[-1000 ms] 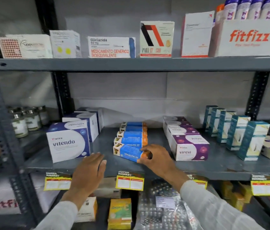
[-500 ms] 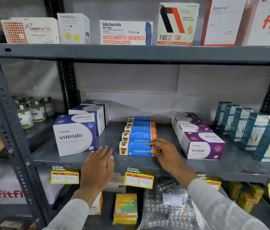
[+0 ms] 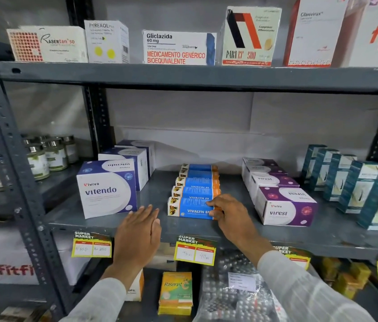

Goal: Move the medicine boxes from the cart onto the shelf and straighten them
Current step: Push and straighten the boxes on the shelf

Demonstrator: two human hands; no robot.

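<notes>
**Right hand on front Vivalyn box, left hand flat at shelf edge**

Right hand (image 3: 228, 213) is at the right end of the front Vivalyn box (image 3: 189, 208): fingers lie over its top right corner, thumb against its end, so the grip is closed on that box. The box lies flat on the middle shelf (image 3: 230, 235), near the front edge, first of a row of five blue-and-orange Vivalyn boxes (image 3: 198, 182) running back toward the wall, each touching the next.

Left hand (image 3: 139, 233) is palm down, fingers straight and together, holding nothing. Its fingertips reach onto the shelf between the Vitendo box (image 3: 108, 189) and the front Vivalyn box; whether it touches either, cannot tell. Both sleeves are white.

Left of the Vivalyn row: three Vitendo boxes front to back, upright. Right of it: a row of purple-and-white Virest boxes (image 3: 285, 206), the front one just beside the right hand. Further right: a row of upright teal boxes (image 3: 357, 184).

Top shelf (image 3: 183, 76) carries Rasertan, Pyrexol, Gliclazida, Para EF and Glanvirax boxes standing side by side. Yellow price tags (image 3: 195, 251) hang on the middle shelf's front edge. Below it: a Raservit box (image 3: 176, 292) and a bag of blister packs (image 3: 234, 291). Jars (image 3: 44, 156) sit on the neighbouring rack to the left.
</notes>
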